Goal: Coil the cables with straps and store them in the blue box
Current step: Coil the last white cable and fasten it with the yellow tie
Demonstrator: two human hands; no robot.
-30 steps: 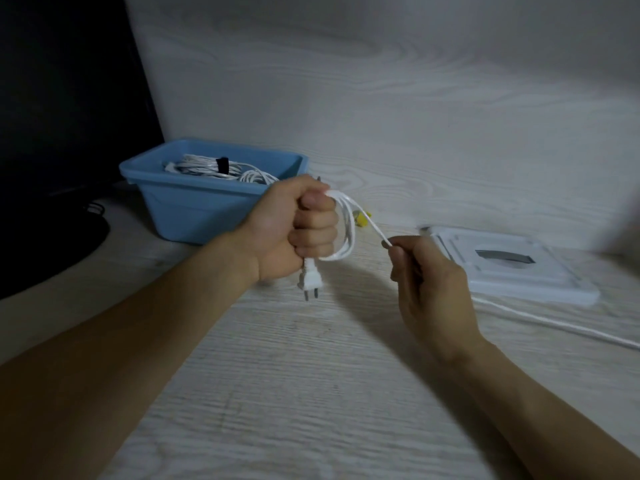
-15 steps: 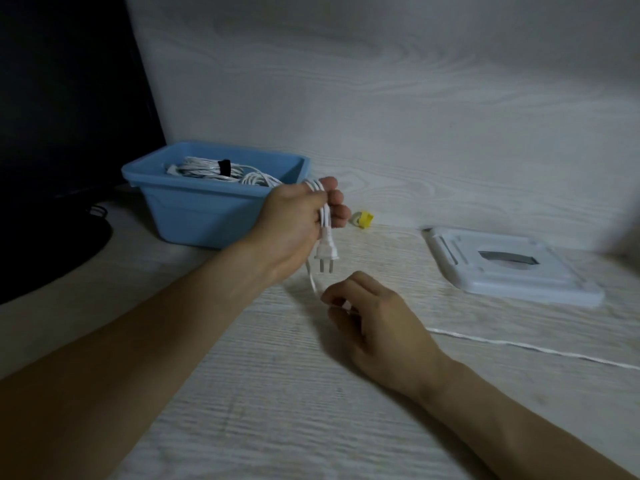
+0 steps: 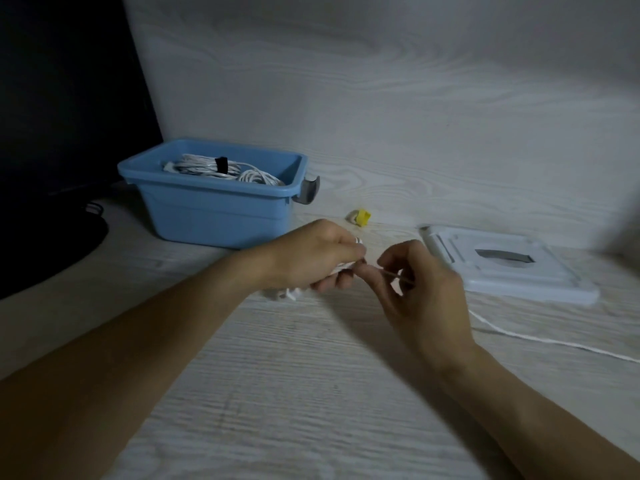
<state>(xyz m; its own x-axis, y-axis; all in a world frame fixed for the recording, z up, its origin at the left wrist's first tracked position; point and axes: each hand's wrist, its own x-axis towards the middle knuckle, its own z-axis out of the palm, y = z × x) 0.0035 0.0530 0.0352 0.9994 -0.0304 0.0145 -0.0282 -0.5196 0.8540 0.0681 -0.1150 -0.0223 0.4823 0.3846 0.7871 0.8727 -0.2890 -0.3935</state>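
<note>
Looking down, I see my left hand gripping the white cable coils, right hand pinching its strand, which trails right across the counter. The blue box sits far left, holding a strapped coil.

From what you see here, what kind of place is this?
Probably a home desk or work desk: a pale wood-grain top against a matching wall, a dark monitor on the left, and a blue box holding coiled cables.
</note>
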